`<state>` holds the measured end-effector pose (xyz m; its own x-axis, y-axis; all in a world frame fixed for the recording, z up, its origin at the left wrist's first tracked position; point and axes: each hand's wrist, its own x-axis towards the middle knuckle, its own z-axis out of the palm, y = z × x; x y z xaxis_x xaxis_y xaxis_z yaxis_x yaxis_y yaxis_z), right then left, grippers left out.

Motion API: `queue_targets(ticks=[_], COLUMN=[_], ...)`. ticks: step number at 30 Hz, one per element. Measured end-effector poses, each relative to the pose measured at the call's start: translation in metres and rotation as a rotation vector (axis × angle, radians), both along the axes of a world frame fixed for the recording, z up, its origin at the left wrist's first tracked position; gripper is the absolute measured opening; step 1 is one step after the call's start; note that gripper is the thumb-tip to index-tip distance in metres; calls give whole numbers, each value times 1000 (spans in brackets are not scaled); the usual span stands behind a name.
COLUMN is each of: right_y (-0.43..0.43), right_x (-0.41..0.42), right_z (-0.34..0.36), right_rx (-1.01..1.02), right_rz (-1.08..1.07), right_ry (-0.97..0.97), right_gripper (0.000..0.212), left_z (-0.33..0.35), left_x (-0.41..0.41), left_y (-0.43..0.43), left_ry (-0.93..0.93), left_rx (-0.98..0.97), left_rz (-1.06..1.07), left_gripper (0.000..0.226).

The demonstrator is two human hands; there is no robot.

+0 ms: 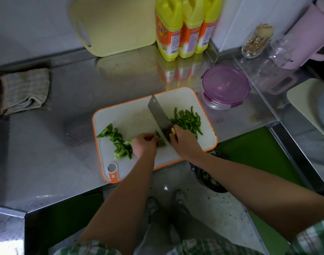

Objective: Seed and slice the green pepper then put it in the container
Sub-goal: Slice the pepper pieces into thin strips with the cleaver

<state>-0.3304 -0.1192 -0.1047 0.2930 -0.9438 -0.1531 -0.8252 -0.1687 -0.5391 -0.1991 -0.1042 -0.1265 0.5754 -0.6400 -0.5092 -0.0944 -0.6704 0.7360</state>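
We start off the left side of the cutting board, where a folded cloth lies on the steel counter, well apart from it. On the board's left part sit the seeded pepper chunks, not yet sliced. At the board's front middle, our left hand has its fingers curled down, pinching a pepper piece flat against the board. Just beside those fingertips the cleaver stands edge-down at that piece's right end, its tip pointing toward the board's far edge. Our right hand is wrapped around the handle at the board's front right. Past the blade, on the board's right part, the finished slices lie heaped. Beyond the board's far right corner sits the container, its purple lid on. So we judge seeding done and slicing roughly half through. The next stroke calls for the holding fingers to creep leftward, knuckles ahead of the edge, and later that lid must come off.
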Motion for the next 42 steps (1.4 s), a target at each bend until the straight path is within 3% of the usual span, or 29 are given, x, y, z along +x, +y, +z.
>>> queue_targets(ticks=[14,21,30,42], right_y=[11,7,0,-5], right_x=[5,20,22,2], right_z=[2,-2,-10,-5], right_rx=[57,105,-1,29], right_rz=[66,62,39,6], right_ry=[111,259,196,86], right_gripper=[16,16,23,16], left_z=[-3,-4,-8,-6], left_x=[-4,-2,0,-7], left_y=[-9,-10,-1,-7], left_ry=[-19,-36,-105,-24], left_rx=[72,93,-11,-41], left_rz=[-15,-54,-191,-4], left_gripper=[22,23,22,12])
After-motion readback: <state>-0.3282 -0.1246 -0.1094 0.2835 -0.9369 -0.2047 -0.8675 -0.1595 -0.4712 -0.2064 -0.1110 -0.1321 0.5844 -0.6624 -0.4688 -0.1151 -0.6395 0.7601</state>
